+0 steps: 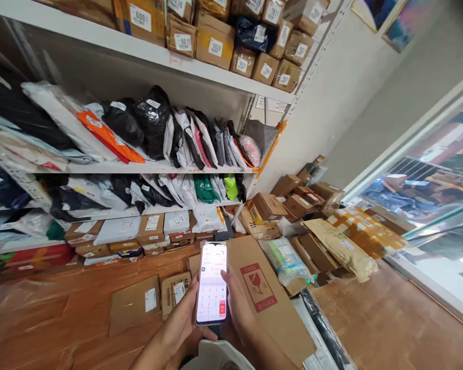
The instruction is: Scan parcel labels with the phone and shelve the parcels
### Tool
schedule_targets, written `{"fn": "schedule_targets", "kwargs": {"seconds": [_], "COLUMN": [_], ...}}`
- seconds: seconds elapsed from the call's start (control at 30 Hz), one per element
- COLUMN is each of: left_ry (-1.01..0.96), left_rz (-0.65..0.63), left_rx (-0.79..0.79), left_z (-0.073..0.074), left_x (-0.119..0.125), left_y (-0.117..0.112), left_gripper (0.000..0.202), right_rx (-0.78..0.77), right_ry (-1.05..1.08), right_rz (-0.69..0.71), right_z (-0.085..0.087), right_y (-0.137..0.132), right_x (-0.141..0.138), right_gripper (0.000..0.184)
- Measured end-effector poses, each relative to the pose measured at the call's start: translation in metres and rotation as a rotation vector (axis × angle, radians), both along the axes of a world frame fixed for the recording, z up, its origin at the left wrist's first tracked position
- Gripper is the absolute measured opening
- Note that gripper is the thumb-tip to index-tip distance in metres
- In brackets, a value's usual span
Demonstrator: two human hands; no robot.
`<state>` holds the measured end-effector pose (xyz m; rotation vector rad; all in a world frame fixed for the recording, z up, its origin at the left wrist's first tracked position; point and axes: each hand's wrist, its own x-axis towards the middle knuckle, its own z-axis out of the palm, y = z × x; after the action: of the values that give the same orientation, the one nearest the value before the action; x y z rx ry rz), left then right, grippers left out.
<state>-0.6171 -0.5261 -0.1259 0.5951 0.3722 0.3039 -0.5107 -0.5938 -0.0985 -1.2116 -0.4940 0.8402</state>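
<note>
Both my hands hold a smartphone [212, 282] upright in front of me. Its lit screen shows a number keypad. My left hand [181, 321] wraps the phone's left edge from below. My right hand [237, 303] grips the right edge, with the thumb resting on the screen's right side. Under my wrists lies a white object [219, 357] that I cannot make out. Beyond the phone, a large flat cardboard box with a red fragile mark [262, 293] lies on the wooden floor.
White shelves [200, 72] on the left hold several plastic mailer bags [154, 128] and cardboard boxes [216, 41]. More boxes [297, 200] and padded parcels [343, 246] are piled on the floor by the wall. A glass door [440, 205] stands at right. Small boxes [154, 298] lie near me.
</note>
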Motion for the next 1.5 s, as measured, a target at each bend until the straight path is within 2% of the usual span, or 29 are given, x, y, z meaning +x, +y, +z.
{"fn": "schedule_targets", "kwargs": {"seconds": [0.1, 0.2, 0.27, 0.4, 0.5, 0.6, 0.73, 0.83, 0.97, 1.1, 1.2, 1.3, 1.4, 1.5], "left_ry": [0.027, 0.03, 0.067, 0.173, 0.074, -0.052, -0.025, 0.007, 0.07, -0.009, -0.054, -0.058, -0.026, 0.033], "left_rz": [0.047, 0.064, 0.073, 0.098, 0.03, -0.074, -0.133, -0.168, -0.201, -0.242, -0.28, -0.279, -0.222, -0.177], "left_rx": [-0.007, 0.018, 0.04, 0.093, 0.073, 0.031, 0.056, 0.08, 0.117, 0.041, 0.013, 0.011, -0.006, -0.034], "left_z": [-0.003, -0.001, 0.003, 0.006, 0.002, -0.003, -0.007, -0.009, -0.016, -0.028, -0.034, -0.039, -0.047, -0.058], "left_x": [-0.015, -0.027, -0.032, -0.034, -0.034, -0.034, -0.032, -0.028, -0.02, -0.006, 0.009, 0.03, 0.052, 0.072], "left_y": [0.003, 0.004, 0.002, -0.004, -0.008, -0.012, -0.019, -0.026, -0.034, -0.04, -0.044, -0.05, -0.059, -0.069], "left_gripper": [0.091, 0.104, 0.108, 0.099, 0.098, 0.104, 0.118, 0.121, 0.118, 0.119, 0.117, 0.113, 0.111, 0.108], "right_rx": [0.0, -0.045, -0.076, -0.043, -0.025, -0.011, 0.027, 0.02, -0.001, -0.035, -0.05, -0.082, -0.139, -0.122], "right_ry": [0.079, 0.011, -0.005, -0.002, 0.07, 0.089, 0.15, 0.22, 0.272, 0.277, 0.249, 0.241, 0.261, 0.233], "right_rz": [0.159, 0.273, 0.28, 0.311, 0.288, 0.242, 0.203, 0.191, 0.171, 0.11, 0.067, 0.047, 0.094, 0.281], "right_z": [-0.003, -0.002, 0.002, 0.005, -0.006, -0.02, -0.028, -0.03, -0.032, -0.034, -0.038, -0.042, -0.052, -0.075], "right_y": [-0.005, -0.009, -0.011, -0.018, -0.029, -0.04, -0.051, -0.06, -0.074, -0.085, -0.09, -0.093, -0.097, -0.103], "right_x": [-0.004, -0.005, -0.007, -0.012, -0.012, -0.009, -0.008, -0.008, -0.003, 0.009, 0.024, 0.046, 0.074, 0.103], "right_gripper": [0.042, 0.043, 0.04, 0.04, 0.048, 0.049, 0.047, 0.049, 0.05, 0.046, 0.039, 0.043, 0.051, 0.067]}}
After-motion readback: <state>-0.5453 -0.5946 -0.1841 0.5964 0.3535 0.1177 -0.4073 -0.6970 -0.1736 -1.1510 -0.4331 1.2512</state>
